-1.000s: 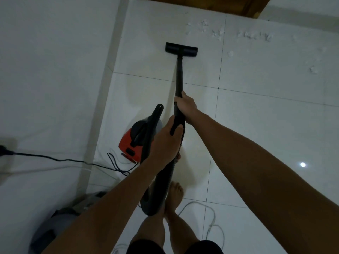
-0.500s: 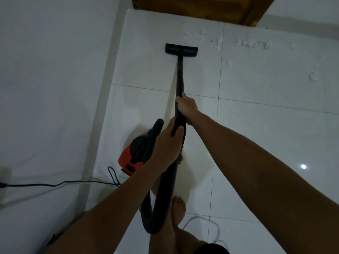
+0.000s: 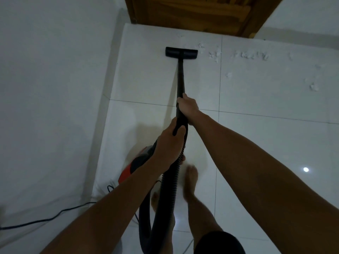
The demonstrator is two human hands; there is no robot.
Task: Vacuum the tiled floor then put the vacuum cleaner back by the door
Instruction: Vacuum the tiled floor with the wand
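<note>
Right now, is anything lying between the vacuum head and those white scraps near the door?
Nothing visible. Bare tile separates the vacuum head from the scraps just to its right; both hands grip the wand.

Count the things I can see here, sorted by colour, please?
Black: 3, floor nozzle, wand, hose
Red and black: 1, vacuum body
Brown: 1, wooden door
Dark: 1, power cord
Total: 6
</note>
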